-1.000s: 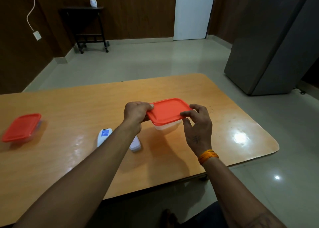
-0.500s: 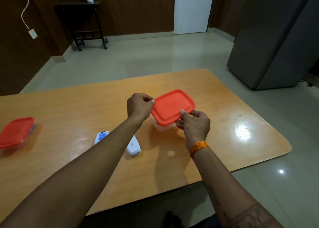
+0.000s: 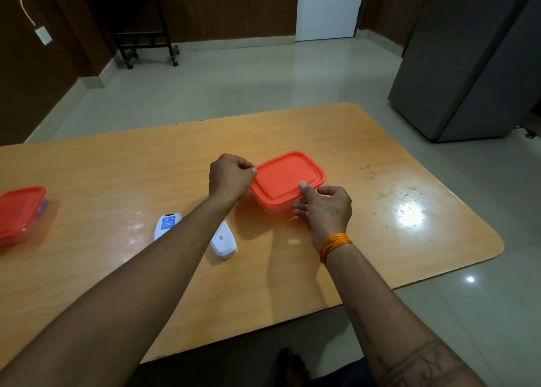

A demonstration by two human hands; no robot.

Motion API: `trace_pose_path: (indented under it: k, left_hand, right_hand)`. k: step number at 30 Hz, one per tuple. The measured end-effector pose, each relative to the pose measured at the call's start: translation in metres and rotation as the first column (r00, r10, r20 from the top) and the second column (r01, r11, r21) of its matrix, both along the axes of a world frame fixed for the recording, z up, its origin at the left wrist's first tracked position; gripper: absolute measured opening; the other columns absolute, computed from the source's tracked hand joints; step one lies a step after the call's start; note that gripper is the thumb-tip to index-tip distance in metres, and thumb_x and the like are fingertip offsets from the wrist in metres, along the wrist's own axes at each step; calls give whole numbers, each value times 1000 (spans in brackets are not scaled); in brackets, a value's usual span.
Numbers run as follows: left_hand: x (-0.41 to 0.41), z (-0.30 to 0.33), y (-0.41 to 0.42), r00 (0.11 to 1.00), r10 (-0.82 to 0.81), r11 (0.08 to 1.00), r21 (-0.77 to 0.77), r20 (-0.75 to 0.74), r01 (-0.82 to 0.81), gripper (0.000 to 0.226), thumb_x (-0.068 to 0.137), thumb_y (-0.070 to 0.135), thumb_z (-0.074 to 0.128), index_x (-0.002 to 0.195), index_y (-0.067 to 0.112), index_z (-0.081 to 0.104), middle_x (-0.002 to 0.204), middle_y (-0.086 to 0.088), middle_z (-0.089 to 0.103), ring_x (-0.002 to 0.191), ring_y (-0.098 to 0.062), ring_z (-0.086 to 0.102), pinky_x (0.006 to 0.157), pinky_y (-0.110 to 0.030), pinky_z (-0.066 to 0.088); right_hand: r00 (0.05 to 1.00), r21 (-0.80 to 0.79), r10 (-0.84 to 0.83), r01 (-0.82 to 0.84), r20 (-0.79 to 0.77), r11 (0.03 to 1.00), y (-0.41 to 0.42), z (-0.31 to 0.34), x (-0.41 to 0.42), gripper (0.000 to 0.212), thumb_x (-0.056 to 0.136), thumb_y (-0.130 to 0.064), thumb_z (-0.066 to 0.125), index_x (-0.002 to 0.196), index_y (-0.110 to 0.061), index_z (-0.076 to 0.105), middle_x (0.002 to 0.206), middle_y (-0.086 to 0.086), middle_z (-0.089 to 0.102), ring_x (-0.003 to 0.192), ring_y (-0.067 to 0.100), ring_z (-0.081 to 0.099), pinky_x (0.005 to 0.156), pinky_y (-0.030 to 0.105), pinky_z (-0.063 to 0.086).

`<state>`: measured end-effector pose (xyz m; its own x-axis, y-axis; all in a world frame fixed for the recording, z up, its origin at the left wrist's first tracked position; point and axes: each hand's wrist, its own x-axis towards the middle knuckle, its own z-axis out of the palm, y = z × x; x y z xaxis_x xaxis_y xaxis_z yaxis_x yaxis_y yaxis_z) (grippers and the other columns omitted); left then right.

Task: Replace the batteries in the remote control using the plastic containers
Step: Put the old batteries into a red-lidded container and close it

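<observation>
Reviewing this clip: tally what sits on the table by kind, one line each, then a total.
Plastic containers with orange lids: 2, one gripped by the left hand and right hand at centre, one at the left edge
Remote controls: 1, white, partly hidden by the left forearm
Total: 3 things on the table

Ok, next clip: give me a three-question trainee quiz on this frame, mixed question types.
1. True or false: the lid is already off the container between the hands.
2. Which hand grips the lid's near edge with its thumb on top? A) left hand B) right hand
3. Fill in: the remote control lies partly under the person's ____ forearm.

Key: 1 false, it sits on the container. 2 B. 3 left.
</observation>
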<state>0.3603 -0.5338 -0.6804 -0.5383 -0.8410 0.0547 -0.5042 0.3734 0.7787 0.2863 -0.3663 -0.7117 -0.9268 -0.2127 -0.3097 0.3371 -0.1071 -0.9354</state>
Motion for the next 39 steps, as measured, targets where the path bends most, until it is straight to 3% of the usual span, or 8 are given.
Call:
trace_pose_path:
  k: [4,11,17,20,25,29,34,39]
  left_hand:
    - [1,4,1,999,-31,995,100,33,27,12,93,19,73,90,11,82,85,-9,77,75,-30,75,79,-46,65]
    - [20,21,20,997,-63,921,384,-33,71,8,95,7,61,88,10,60,111,-24,70,108,-41,69,96,-58,59]
    - [42,25,56,988,-118,817,555,-105,156,11,86,4,56,94,10,51,97,-13,60,87,-32,63,82,-48,60]
    - [42,18,66,995,-2,817,573,-100,59,50,72,22,54,119,6,56,107,-12,67,89,-30,68,77,-47,62]
    - [38,18,79,969,205,893,432,-136,-128,86,80,85,31,113,16,70,105,-8,73,95,-34,71,86,-49,61]
    - [36,13,82,960,237,952,234,-149,-198,69,107,60,27,105,7,72,105,-14,73,94,-36,66,80,-40,52]
    - [45,-2,78,964,232,962,178,-132,-208,63,109,54,27,95,10,70,99,-14,73,87,-32,65,74,-40,51]
    - [60,-7,94,988,88,995,60,-125,-81,53,109,53,30,86,17,61,88,-4,67,89,-31,62,76,-42,45]
  right_hand:
    - [1000,69,6,-6,1,998,-3,-5,0,41,86,-27,85,109,-7,58,86,21,75,65,31,79,63,46,67]
    - [979,300,163,-121,-118,946,-5,-3,7,36,88,-54,62,99,-20,56,93,8,71,79,32,75,72,55,65]
    - [969,264,235,-208,-74,942,-2,9,15,61,81,-73,53,116,-24,45,105,2,63,95,31,69,84,58,62]
    - [970,208,243,-231,-31,950,-1,10,21,80,68,-81,63,120,-20,58,113,6,70,97,30,72,82,56,64]
    - [949,170,293,-272,-114,947,-3,10,32,69,69,-81,68,89,-15,74,91,8,79,84,31,78,72,56,65]
    - [932,204,315,-277,-181,939,-3,9,32,60,71,-82,65,88,-24,69,95,5,77,84,29,77,72,54,65]
    - [912,213,396,-368,-106,905,-1,6,31,76,69,-80,68,111,-16,69,106,7,76,89,28,76,73,54,66]
    - [934,289,307,-247,-184,925,7,16,24,81,82,-92,40,69,-15,61,72,0,66,68,24,61,63,39,50]
